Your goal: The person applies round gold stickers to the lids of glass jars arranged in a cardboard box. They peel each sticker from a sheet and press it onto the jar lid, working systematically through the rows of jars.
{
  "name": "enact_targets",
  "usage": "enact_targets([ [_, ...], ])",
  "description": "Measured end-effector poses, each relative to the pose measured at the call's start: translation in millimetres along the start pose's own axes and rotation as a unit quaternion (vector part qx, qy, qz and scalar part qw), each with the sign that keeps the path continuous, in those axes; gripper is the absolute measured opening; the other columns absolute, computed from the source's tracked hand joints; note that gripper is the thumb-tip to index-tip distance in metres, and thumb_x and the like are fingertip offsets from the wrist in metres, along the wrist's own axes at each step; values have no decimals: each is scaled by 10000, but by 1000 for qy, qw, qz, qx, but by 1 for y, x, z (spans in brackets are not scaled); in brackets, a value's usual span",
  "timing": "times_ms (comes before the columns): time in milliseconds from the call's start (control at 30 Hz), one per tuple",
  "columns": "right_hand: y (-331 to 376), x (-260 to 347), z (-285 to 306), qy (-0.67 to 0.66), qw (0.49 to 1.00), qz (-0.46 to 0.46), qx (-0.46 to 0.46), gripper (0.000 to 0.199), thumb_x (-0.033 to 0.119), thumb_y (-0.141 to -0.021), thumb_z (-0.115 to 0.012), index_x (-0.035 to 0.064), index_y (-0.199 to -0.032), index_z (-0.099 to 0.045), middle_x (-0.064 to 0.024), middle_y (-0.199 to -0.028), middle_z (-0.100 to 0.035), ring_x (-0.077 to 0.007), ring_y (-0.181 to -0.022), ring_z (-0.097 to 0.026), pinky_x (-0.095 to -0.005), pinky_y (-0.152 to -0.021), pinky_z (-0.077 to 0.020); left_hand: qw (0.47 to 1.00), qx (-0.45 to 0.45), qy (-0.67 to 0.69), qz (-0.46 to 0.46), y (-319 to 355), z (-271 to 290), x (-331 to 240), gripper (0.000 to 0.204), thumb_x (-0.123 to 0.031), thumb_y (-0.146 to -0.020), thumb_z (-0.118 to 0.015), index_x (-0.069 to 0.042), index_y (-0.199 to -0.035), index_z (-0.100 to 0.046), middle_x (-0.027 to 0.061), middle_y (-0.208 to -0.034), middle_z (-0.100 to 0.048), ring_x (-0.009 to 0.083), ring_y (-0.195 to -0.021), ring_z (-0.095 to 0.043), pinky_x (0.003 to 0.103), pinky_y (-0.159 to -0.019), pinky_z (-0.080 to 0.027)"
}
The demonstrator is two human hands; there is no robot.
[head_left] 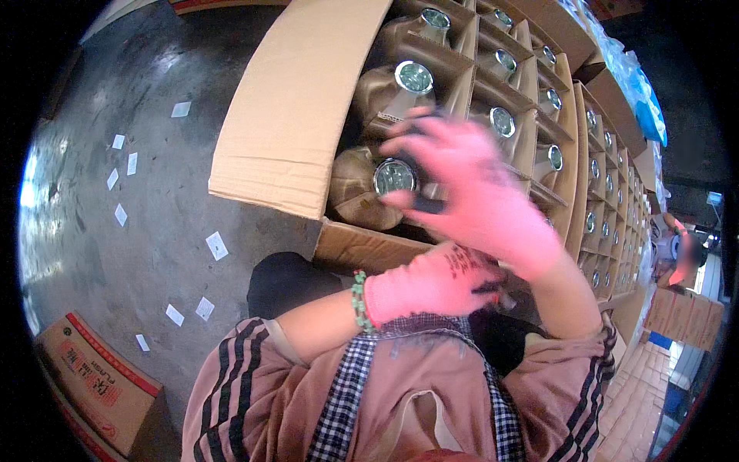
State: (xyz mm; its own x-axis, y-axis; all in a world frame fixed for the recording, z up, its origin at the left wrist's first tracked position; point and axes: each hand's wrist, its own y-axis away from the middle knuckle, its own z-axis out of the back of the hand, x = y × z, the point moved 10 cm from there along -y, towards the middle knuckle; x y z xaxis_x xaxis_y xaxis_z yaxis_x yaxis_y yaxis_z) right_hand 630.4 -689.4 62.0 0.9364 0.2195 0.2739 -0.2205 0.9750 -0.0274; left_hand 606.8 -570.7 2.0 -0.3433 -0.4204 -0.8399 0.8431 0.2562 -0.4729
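Matt brown corrugated cardboard is seen in the open carton (pixel 300 115). Shiny metal caps (pixel 414 77) top glossy brown bottles. Pink knitted cloth gloves cover the right hand (pixel 481 192) and left hand (pixel 431 285)

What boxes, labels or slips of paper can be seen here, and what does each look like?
Open carton: ahead of the hands, brown cardboard with dividers, brown round jars with shiny lids inside.
Row of cartons: stretching away on the right, same brown cells.
Closed box: lower left on the floor, brown with red print.
Paper slips: small white rectangles scattered on the grey floor.
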Motion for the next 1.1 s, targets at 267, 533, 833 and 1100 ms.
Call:
enact_targets([
  [267, 149, -67, 75, -37, 943, -294, -152, 473, 164, -564, -719, 2, -970, -538, -133, -1047, -526, -295, -1011, -476, -373, -872, -358, 892, -241, 268, 274, 4, 83, 47, 206, -166, -747, -624, 5, -861, -608, 44, -756, -591, 90, -687, -537, 214, -624, -422],
  [533, 182, -90, 77, -10, 930, -330, -161, 325, 107, -589, -699, 21, -870, -560, -110, -894, -558, -264, -856, -532, -324, -756, -420, 929, -162, 231, 241, -13, 70, 38, 177, -142, -759, -593, -3, -867, -617, 77, -803, -592, 131, -742, -535, 244, -681, -417],
  [833, 142, -39, 46, 31, 982, -156, -100, 250, 187, -601, -669, 70, -788, -550, -74, -830, -518, -267, -877, -503, -379, -748, -391, 977, -105, 135, 129, -26, 49, 11, 161, -148, -761, -564, 4, -802, -594, 133, -672, -540, 300, -614, -508, 326, -560, -418],
  [1100, 143, -39, 51, 9, 977, -155, -144, 271, 148, -586, -664, 83, -830, -566, -58, -817, -518, -263, -834, -506, -376, -718, -390, 981, -95, 132, 108, -30, 49, 4, 167, -147, -766, -559, 19, -790, -568, 136, -665, -525, 295, -590, -488, 322, -558, -414],
])
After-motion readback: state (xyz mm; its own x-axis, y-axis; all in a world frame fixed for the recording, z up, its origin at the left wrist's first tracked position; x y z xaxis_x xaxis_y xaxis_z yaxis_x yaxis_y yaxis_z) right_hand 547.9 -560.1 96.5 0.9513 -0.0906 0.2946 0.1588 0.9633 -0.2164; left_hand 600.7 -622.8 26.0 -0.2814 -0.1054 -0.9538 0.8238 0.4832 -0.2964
